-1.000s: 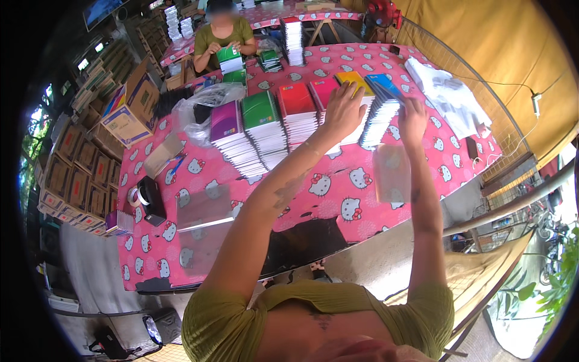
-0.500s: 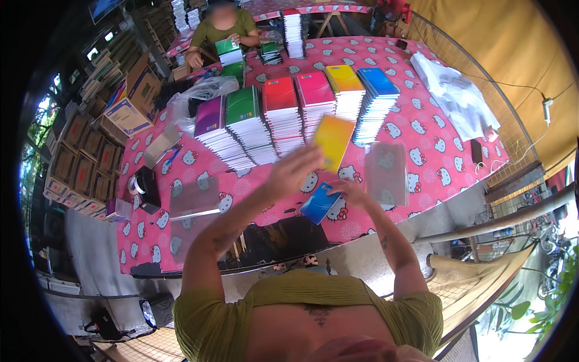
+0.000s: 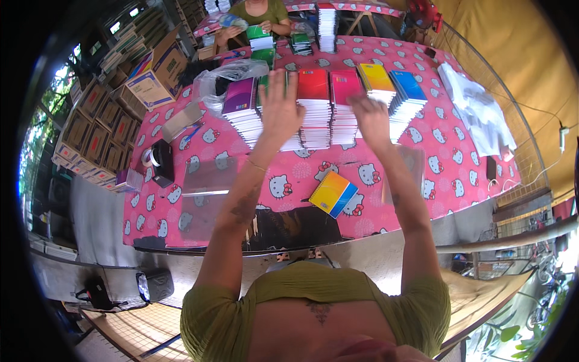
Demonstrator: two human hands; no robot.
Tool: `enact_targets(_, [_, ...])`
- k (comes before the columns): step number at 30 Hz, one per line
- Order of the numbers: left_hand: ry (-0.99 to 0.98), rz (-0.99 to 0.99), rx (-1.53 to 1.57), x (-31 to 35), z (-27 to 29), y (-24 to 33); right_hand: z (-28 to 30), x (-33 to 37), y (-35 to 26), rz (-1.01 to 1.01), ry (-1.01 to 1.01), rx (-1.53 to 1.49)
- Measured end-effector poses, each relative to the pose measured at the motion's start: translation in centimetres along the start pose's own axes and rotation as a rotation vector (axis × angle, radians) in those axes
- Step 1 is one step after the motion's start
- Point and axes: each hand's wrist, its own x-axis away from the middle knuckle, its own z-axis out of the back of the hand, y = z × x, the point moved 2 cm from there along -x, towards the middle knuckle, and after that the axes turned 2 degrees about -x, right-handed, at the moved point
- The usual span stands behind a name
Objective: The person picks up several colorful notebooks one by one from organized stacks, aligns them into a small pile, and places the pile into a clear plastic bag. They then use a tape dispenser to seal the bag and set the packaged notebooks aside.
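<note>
My left hand (image 3: pixel 280 111) is raised, fingers spread, in front of the green notebook stack (image 3: pixel 264 81), which it mostly hides. It holds nothing. Over the right side of the pink notebook stack (image 3: pixel 342 83) reaches my right hand (image 3: pixel 371 120), its fingers bent but apart; whether they touch the top notebook is unclear. Between my forearms, a yellow spiral notebook (image 3: pixel 327 190) lies on a blue notebook (image 3: pixel 345 201), covering most of it. Purple (image 3: pixel 240 96), red (image 3: pixel 313 85), yellow (image 3: pixel 377 78) and blue stacks (image 3: pixel 408 87) complete the row.
Clear plastic sheets (image 3: pixel 205 205) lie left on the pink patterned tablecloth (image 3: pixel 289 208), near a black tape dispenser (image 3: pixel 161 163). White plastic bags (image 3: pixel 473 111) lie right. Across the table, a co-worker (image 3: pixel 256 18) handles green notebooks (image 3: pixel 260 39). Cardboard boxes (image 3: pixel 90 136) stand beyond the left edge.
The yellow notebook has left my left hand and lies on the blue one, which my right hand has released. Both hands have moved forward to the stacks. The view has shifted.
</note>
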Motion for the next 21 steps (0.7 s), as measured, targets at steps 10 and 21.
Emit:
enact_targets(10, [0.133, -0.041, 0.18, 2.0, 3.7, -4.6, -3.6, 22.7, -11.4, -0.143, -0.325, -0.183])
enact_targets(21, [-0.548, -0.227, 0.476, 25.7, -1.1, 6.7, -0.2, 9.7, -3.9, -0.468, 0.157, -0.365])
